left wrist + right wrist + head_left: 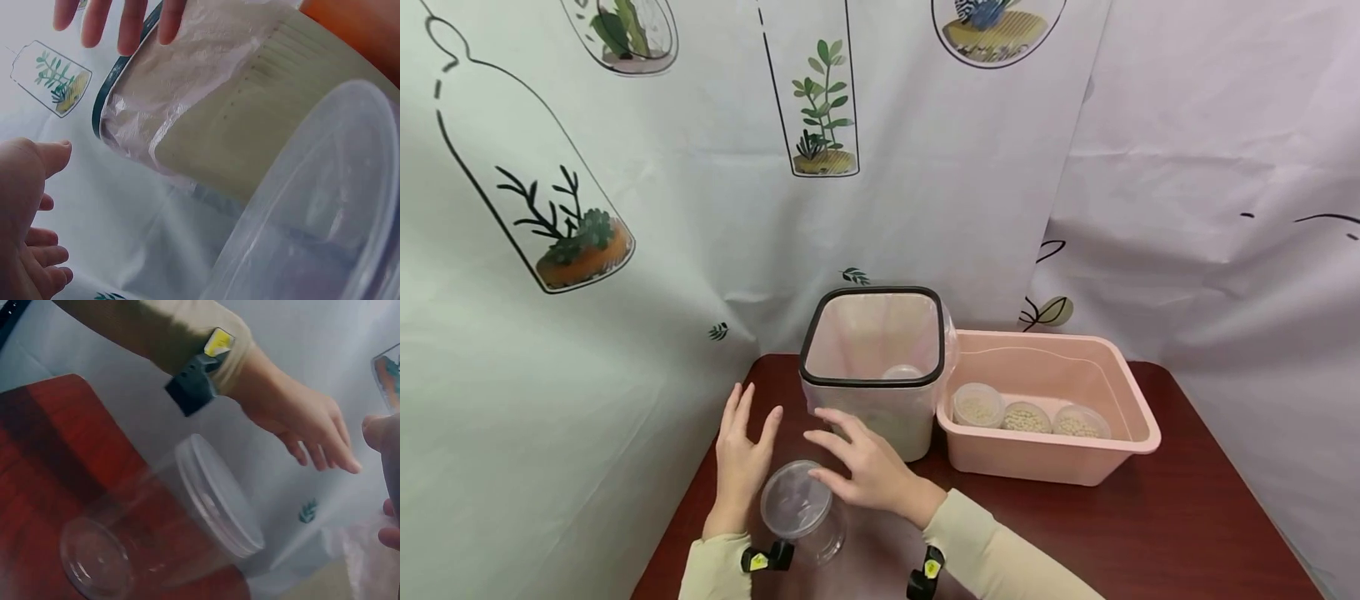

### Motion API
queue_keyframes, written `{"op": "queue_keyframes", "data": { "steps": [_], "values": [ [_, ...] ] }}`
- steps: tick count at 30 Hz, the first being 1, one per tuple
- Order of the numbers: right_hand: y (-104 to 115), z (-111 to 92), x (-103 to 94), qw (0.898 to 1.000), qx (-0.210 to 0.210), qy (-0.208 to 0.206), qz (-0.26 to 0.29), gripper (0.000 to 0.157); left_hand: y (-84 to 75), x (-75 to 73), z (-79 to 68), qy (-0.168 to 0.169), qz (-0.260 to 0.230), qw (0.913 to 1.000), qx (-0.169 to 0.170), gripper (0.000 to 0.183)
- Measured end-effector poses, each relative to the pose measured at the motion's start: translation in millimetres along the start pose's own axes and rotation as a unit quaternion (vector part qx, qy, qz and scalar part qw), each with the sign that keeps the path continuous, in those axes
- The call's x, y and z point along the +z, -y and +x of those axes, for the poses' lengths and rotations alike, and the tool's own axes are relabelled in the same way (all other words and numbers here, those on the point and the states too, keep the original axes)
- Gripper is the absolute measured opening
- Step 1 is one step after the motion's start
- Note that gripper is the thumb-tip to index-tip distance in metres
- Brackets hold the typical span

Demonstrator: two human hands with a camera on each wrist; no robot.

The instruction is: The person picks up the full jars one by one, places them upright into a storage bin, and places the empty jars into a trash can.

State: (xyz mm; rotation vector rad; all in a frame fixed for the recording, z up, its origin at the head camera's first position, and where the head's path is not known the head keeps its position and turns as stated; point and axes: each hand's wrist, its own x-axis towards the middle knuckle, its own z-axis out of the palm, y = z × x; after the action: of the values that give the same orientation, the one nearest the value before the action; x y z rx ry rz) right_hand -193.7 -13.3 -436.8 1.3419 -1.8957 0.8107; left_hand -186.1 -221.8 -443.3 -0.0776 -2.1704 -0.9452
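A clear plastic jar [823, 537] with a translucent lid [795, 500] stands upright on the table, and nothing shows inside it. On its left, my left hand [741, 467] is raised with fingers spread. My right hand [868, 467] hovers at the jar's upper right, its fingers loosely extended and holding nothing. Its thumb overlaps the lid's edge in the head view; the right wrist view shows the lid [222, 494] with no fingers on it. Behind the hands is a bag-lined bin [872, 417] with a black rim; a clear round piece [902, 372] lies inside.
A pink basin [1022, 454] right of the bin holds three round clear tubs, a left one [977, 408], a middle one [1027, 417] and a right one [1081, 422], with pale bean-like pieces. The dark red table [1157, 533] meets a printed curtain [955, 183] behind.
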Motion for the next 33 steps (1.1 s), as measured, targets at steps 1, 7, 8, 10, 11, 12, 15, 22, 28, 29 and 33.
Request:
{"op": "queue_keyframes", "data": {
  "steps": [1,7,8,10,11,12,15,22,28,29,33],
  "values": [
    [1.2,-1.6,2.3,1.0,0.0,0.003,-0.001,0.045,0.6,-0.5,-0.4,-0.002,0.002,1.0,-0.001,0.061],
    [9.4,-13.3,15.3,1.0,0.003,0.022,-0.001,0.046,6.1,-5.5,-4.2,-0.008,0.014,0.9998,-0.01,0.059],
    [10.2,-15.6,17.9,1.0,0.005,0.028,0.001,0.047,7.1,-6.0,-4.9,-0.008,0.014,0.9998,-0.012,0.058],
    [11.5,-20.5,23.0,0.999,0.013,0.04,0.009,0.047,8.9,-6.8,-5.8,-0.008,0.011,0.9998,-0.015,0.056],
    [12.1,-23.3,25.7,0.999,0.018,0.047,0.016,0.047,9.8,-7.0,-6.2,-0.009,0.01,0.9998,-0.017,0.055],
    [12.9,-26.0,28.5,0.998,0.023,0.053,0.022,0.047,10.5,-7.3,-6.6,-0.009,0.009,0.9997,-0.019,0.055],
    [15.6,-34.6,36.4,0.996,0.037,0.071,0.04,0.049,12.1,-7.9,-8.0,-0.009,0.007,0.9996,-0.028,0.055],
    [20.3,-50.2,51.5,0.99,0.083,0.105,0.05,0.057,13.9,-8.6,-11.0,-0.009,0.009,0.9993,-0.035,0.054],
    [20.5,-56.3,59.7,0.988,0.094,0.121,0.03,0.059,15.9,-9.8,-10.8,-0.014,0.009,0.9992,-0.036,0.054],
    [20.6,-57.4,60.7,0.987,0.098,0.122,0.03,0.059,16.2,-10.1,-10.9,-0.014,0.009,0.9992,-0.036,0.054],
    [21.8,-62.8,64.5,0.982,0.123,0.131,0.05,0.06,17.1,-12.1,-12.4,-0.013,0.003,0.9991,-0.04,0.054]
  ]
}}
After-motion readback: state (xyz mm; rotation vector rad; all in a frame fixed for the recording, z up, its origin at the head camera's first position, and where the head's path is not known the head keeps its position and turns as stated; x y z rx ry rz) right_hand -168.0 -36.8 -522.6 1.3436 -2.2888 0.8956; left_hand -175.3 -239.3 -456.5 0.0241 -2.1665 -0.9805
